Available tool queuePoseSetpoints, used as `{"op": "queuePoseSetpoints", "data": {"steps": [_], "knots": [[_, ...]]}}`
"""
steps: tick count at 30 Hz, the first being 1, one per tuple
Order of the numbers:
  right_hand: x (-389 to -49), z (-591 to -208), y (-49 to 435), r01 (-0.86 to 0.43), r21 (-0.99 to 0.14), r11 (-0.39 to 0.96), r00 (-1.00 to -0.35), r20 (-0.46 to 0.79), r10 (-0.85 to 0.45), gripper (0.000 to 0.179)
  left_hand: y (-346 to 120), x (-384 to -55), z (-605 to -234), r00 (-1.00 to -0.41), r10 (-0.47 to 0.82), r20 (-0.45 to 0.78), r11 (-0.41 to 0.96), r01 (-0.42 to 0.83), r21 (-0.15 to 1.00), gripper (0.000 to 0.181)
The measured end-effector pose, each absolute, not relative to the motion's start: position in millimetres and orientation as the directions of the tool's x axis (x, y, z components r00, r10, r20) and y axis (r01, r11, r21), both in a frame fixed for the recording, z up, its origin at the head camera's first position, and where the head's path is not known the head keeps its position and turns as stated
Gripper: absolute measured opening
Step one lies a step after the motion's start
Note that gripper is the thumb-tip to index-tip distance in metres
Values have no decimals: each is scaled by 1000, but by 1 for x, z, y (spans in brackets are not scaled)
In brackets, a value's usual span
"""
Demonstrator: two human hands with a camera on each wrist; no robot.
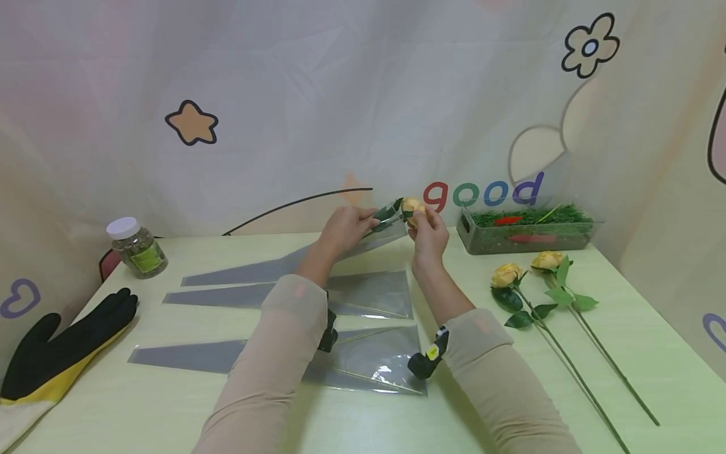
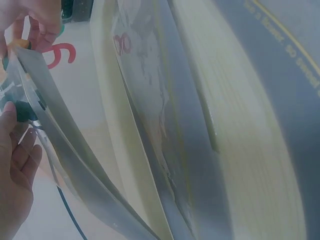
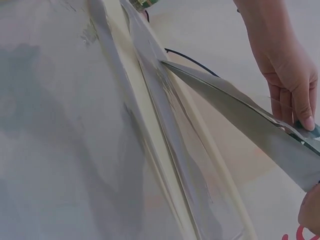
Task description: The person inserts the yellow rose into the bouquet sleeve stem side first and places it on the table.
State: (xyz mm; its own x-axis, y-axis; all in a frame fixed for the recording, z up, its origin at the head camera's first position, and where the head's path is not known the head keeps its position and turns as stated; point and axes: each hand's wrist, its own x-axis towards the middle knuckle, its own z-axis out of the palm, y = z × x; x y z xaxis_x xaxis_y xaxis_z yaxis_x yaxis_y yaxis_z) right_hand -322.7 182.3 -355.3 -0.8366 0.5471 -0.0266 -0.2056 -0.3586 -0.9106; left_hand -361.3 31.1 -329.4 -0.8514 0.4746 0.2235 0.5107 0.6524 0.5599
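Observation:
At the back of the table my left hand (image 1: 346,228) pinches a grey-backed clear flower sleeve (image 1: 244,270) near its wide end, by the dark green leaves (image 1: 388,213). Its thumb presses over those leaves in the left wrist view. My right hand (image 1: 429,238) holds the yellow head of an artificial rose (image 1: 412,206) at the sleeve's mouth. The rose's stem is hidden by the sleeve and my left hand. The right wrist view shows the narrow tip of the raised sleeve (image 3: 240,110) pointing away from both hands.
Two more flower sleeves (image 1: 368,293) (image 1: 386,359) lie flat below my arms. To the right lie two yellow roses (image 1: 507,275) (image 1: 547,260). A clear box of green grass (image 1: 524,236) stands behind them. At left are a lidded jar (image 1: 138,249) and a black-and-yellow glove (image 1: 74,347).

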Motion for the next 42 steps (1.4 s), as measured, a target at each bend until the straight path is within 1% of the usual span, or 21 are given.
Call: {"op": "queuePoseSetpoints", "data": {"steps": [11,16,22,30,33,39,42], "knots": [[-323,-359,182,-214,-921,-325,-857,18,514,36,32,-363,-329,-853,479,208,646,503,574,39],[-323,-359,182,-194,-930,-312,-860,8,510,38,31,-364,-328,-850,483,211,646,508,570,38],[-323,-358,182,-160,-941,-300,-867,-11,498,36,30,-363,-328,-851,482,207,650,506,567,39],[-322,-358,180,-159,-950,-268,-876,11,483,34,30,-362,-327,-852,481,206,659,507,556,41],[-322,-359,180,-172,-950,-259,-874,26,486,29,30,-362,-327,-848,484,215,661,515,545,41],[-324,-361,181,-167,-954,-247,-873,27,486,6,31,-362,-326,-844,488,222,669,525,526,41],[-324,-362,181,-154,-955,-255,-880,15,474,5,31,-361,-326,-844,487,224,676,527,516,41]]}}
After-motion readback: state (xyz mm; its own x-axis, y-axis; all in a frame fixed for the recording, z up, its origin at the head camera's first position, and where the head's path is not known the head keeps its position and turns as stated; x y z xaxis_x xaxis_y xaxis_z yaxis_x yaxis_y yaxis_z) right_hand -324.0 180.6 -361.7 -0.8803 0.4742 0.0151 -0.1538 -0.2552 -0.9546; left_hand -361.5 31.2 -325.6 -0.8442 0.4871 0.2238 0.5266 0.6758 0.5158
